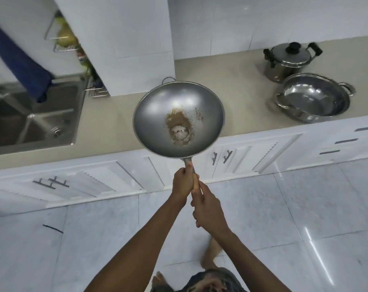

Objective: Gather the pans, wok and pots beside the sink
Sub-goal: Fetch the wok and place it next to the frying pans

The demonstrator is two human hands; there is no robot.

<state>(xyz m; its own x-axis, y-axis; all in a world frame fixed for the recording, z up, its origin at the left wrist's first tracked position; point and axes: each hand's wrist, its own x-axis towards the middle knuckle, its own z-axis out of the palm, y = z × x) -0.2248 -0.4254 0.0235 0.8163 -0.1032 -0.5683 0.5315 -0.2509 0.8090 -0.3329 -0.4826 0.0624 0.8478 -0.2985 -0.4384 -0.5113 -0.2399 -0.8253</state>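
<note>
A large grey wok (157, 114) with brown residue in its bottom hangs over the front edge of the beige counter (231, 76). Both hands grip its long handle: my left hand (184, 182) nearer the bowl, my right hand (207, 207) just behind it. A lidded steel pot (290, 60) with black handles stands at the back right of the counter. In front of that pot sits a wide open steel pot (314, 98) with two loop handles. The steel sink (33, 114) lies at the left.
A white pillar (124, 45) rises behind the wok. A wire rack (73, 43) with produce hangs beside it, above the sink. A dark blue cloth (20, 60) drapes over the sink's back. White cabinets (94, 178) and a tiled floor (305, 207) lie below.
</note>
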